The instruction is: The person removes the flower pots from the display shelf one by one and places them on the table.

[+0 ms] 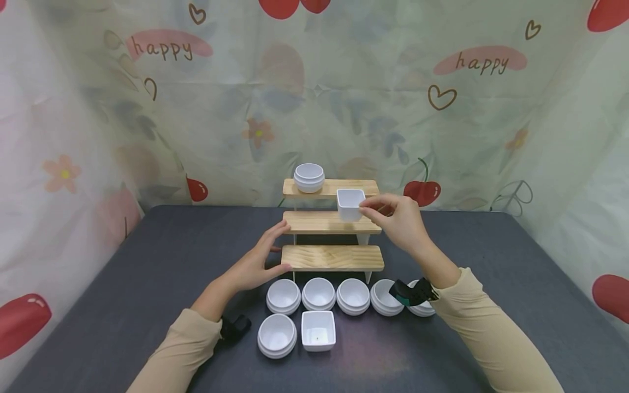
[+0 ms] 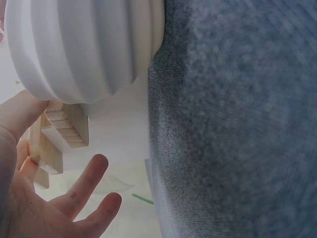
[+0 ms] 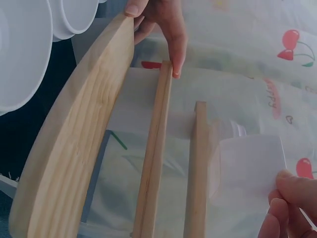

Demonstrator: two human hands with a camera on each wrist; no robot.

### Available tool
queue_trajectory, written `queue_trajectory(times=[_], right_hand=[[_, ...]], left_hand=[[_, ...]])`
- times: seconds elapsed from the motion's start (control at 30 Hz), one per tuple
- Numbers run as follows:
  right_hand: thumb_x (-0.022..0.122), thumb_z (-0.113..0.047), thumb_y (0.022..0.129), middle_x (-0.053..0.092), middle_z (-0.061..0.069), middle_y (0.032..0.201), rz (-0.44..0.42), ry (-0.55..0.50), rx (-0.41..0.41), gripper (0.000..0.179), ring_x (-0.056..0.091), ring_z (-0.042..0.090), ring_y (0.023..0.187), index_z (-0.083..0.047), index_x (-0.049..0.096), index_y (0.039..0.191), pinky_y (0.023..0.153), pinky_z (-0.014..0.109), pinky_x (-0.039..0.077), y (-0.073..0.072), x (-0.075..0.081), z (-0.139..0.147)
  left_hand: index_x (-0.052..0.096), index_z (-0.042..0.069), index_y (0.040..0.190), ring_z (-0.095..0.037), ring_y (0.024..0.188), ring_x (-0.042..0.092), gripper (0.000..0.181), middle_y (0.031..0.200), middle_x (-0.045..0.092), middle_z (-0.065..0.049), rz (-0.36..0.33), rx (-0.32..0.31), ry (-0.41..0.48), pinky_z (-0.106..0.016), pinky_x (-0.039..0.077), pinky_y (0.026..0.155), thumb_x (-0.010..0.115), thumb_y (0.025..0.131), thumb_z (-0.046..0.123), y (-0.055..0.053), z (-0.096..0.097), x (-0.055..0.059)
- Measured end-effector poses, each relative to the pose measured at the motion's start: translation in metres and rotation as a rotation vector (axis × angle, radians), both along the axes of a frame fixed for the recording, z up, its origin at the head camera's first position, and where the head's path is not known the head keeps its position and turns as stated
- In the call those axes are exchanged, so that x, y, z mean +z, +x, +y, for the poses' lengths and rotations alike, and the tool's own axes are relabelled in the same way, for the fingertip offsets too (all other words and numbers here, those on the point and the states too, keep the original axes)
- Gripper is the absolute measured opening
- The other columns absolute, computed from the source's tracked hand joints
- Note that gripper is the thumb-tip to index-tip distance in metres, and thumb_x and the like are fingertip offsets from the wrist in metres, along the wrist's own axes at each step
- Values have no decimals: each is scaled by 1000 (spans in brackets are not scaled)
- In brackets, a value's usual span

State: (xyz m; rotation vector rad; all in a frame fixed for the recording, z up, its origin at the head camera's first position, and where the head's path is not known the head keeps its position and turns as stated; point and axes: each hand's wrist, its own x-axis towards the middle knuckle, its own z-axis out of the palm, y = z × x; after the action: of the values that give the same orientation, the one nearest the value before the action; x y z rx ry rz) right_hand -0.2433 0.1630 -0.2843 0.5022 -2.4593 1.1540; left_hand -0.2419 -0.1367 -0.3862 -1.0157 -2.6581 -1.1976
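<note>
My right hand [image 1: 399,221] pinches the right side of a small square white bowl [image 1: 349,204] between thumb and fingers. The bowl is in front of the top shelf, above the middle shelf of a three-tier wooden stand [image 1: 332,257]. In the right wrist view, the square bowl [image 3: 250,168] appears close to the top board. My left hand [image 1: 254,265] touches the stand's left end, the thumb at the bottom board and a finger at the middle one. The other fingers [image 2: 85,186] spread out straight. On the top shelf's left sits a round white bowl [image 1: 309,179].
In front of the stand is a row of several round white bowls [image 1: 318,295], the rightmost partly hidden by the right wrist. Nearer stand another round bowl [image 1: 277,335] and a square bowl [image 1: 318,331]. A patterned curtain [image 1: 339,109] hangs behind the dark tabletop [image 1: 162,262].
</note>
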Motion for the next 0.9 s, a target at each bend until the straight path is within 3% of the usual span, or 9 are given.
queue_trajectory(times=[0.9], right_hand=[[73, -9, 79, 72, 10, 85, 16, -4, 57, 11, 55, -2, 61, -7, 74, 90, 57, 16, 49, 24, -13, 4]], left_hand=[[15, 10, 148, -32, 140, 27, 81, 157, 9, -13, -5, 1, 2, -46, 45, 103, 67, 86, 14, 2, 1, 2]])
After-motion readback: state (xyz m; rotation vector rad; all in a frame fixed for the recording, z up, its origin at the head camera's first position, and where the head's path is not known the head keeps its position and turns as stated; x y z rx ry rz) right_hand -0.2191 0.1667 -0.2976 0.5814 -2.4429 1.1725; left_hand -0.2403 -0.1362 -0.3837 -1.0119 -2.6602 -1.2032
